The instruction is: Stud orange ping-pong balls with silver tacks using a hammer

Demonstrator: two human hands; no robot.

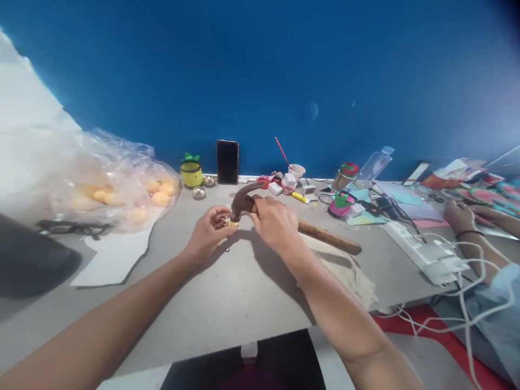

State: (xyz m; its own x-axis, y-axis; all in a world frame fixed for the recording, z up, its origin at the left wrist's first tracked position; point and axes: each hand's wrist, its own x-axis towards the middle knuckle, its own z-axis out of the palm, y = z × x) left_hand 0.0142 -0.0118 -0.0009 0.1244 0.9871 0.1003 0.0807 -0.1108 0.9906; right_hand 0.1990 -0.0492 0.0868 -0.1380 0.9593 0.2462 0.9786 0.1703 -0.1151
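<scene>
My right hand (276, 222) is closed round a claw hammer (330, 236), close to its head; the wooden handle sticks out to the right. The dark metal head meets a small shiny gold-and-silver piece (228, 221), which my left hand (209, 233) pinches between thumb and fingers. My fingers and the hammer hide much of that piece, so its exact kind is unclear. A tiny silver bead (227, 249) lies on the grey table (239, 292) just below. Two shiny silver balls (199, 193) rest farther back.
Left stand clear plastic bags of orange balls (161, 198), glasses (97, 230) and white paper (117, 257). A phone (227, 162), yellow pot (191, 172) and paper cup (296, 172) line the wall. A power strip (422, 254) with cables and another person's hands (461, 216) are right.
</scene>
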